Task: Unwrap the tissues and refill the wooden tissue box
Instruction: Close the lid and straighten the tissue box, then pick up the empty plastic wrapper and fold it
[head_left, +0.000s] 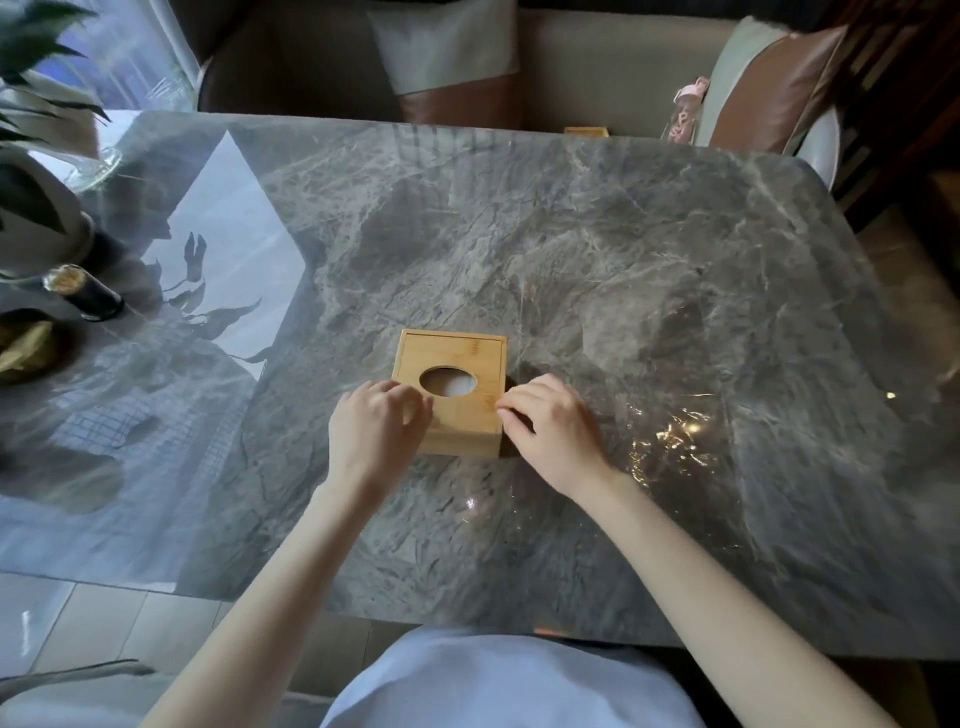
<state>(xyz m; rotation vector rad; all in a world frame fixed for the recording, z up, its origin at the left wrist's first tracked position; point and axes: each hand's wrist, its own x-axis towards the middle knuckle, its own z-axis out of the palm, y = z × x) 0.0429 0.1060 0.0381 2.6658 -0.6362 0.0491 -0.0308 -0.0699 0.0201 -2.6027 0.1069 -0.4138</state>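
— Any writing on the wooden tissue box (451, 395)?
— I read none. It stands on the grey marble table (623, 270); my left hand (375, 422) and right hand (551, 427) press its 2 sides, fingers curled.

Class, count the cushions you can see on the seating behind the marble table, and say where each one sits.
2. One cushion leans on the sofa behind the table's middle; another cushion sits at the far right corner. Others may lie outside the frame.
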